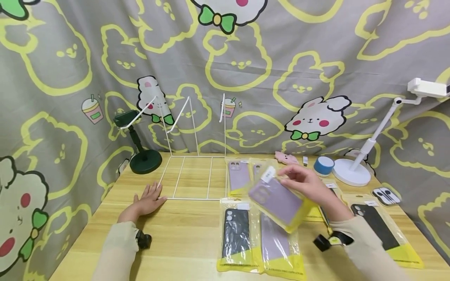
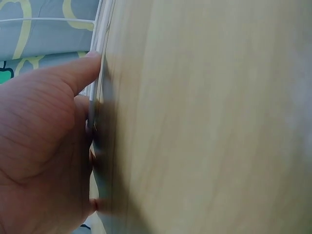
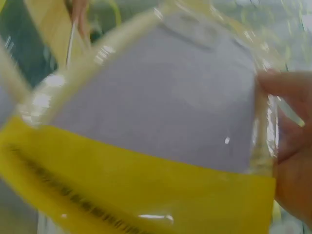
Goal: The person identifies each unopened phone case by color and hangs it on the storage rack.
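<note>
- The wooden table [image 1: 190, 234] fills the room's front, backed by a grey curtain printed with yellow rabbits.
- The white wire rack [image 1: 191, 171] stands at the table's middle rear; I place everything else from it.
- A white arm stand [image 1: 355, 171] sits well to the rack's right, a dark green stand [image 1: 144, 160] just to its left.
- Packaged phone cases lie right of and in front of the rack: a black one [image 1: 236, 234], a lilac one [image 1: 279, 246] beside it, another black one [image 1: 379, 226] farther right, and two lilac ones [image 1: 239, 175] touching the rack's right edge.
- The lilac case in its clear-and-yellow bag [image 1: 279, 201] is held tilted in the air, just right of the rack's front corner, above the lying cases.
- The right hand [image 1: 309, 183] pinches that bag at its edge, fingers curled over the top; the wrist view shows a thumb [image 3: 287, 90] against the plastic.
- The left hand [image 1: 147, 201] lies flat, fingers straight, holding nothing, fingertips [image 2: 90, 66] touching the rack's front left wire.
- A small blue cylinder [image 1: 324, 165] stands right of the rack.
</note>
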Demonstrator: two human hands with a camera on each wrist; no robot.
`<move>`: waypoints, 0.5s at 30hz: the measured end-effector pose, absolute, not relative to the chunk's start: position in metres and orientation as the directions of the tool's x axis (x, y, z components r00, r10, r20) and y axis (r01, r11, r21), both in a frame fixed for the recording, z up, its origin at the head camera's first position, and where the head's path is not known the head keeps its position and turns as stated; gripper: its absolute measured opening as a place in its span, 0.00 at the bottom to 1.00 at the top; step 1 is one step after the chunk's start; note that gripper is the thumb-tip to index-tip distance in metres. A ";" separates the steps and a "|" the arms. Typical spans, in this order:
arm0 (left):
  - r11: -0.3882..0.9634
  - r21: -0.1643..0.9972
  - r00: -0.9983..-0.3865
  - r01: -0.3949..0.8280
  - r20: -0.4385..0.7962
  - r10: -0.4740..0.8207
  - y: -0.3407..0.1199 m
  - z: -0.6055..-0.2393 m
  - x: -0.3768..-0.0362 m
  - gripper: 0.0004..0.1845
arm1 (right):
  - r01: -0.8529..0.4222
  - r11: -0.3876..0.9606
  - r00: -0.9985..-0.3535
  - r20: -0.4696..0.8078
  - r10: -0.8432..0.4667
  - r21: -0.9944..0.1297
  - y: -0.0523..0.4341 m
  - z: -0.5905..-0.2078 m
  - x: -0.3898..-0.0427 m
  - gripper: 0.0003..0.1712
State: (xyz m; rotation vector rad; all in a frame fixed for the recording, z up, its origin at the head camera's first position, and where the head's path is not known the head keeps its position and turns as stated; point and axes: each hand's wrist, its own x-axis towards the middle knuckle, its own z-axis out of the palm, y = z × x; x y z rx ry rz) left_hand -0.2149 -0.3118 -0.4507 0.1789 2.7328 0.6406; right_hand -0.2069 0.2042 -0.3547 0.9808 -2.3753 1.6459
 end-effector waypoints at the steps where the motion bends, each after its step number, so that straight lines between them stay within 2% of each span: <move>1: 0.886 0.462 -0.939 0.043 -0.284 0.194 -0.312 -0.451 -0.215 0.40 | -0.546 0.197 -0.791 0.423 -0.442 -0.814 0.191 -0.351 -0.209 0.11; 7: 0.864 0.500 -0.940 0.049 -0.268 0.209 -0.315 -0.455 -0.217 0.43 | -0.488 0.140 -0.833 0.412 -0.370 -0.862 0.112 -0.327 -0.222 0.12; 15: 0.845 0.530 -0.941 0.070 -0.247 0.233 -0.320 -0.462 -0.217 0.45 | -0.479 -0.031 -0.830 0.465 -0.307 -0.877 0.031 -0.302 -0.236 0.11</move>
